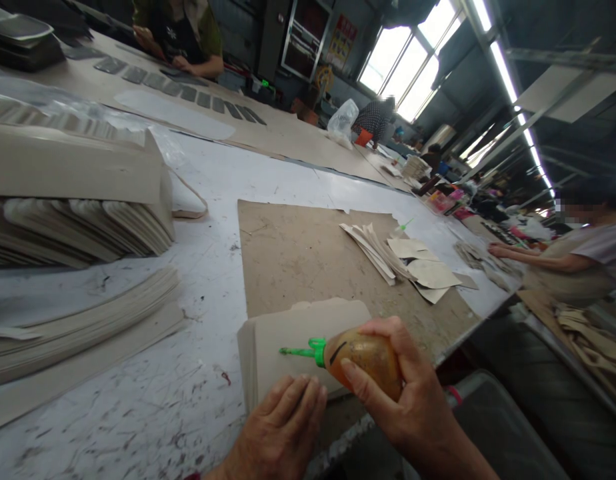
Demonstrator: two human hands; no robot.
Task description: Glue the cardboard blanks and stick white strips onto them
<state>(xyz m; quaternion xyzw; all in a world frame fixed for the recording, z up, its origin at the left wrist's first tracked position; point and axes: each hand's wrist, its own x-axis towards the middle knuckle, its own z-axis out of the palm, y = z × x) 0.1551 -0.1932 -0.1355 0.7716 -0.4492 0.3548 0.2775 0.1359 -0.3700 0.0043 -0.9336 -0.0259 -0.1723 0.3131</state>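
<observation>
Closest sat my left hand (283,427), its fingers laid on the near edge of the stacked beige pieces (308,321); whether they pinched it, I couldn't tell. My right hand (418,400) was wrapped round the amber bottle (368,357), its green nozzle (301,351) over the top piece. I made out no wet trail there, so that piece looked undone; loose pieces (433,273) lay beyond, their stage unclear.

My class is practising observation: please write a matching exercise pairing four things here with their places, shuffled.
1. Green-nozzled rounded amber bottle
2. Left hand
3. Flat brown sheet
4. Grey rectangular pieces

A. On the white tabletop, partly under stacked beige pieces
B. In a row on the far beige table
C. In the right hand
D. At the beige pieces' near edge

Pairs: 1-C; 2-D; 3-A; 4-B
</observation>
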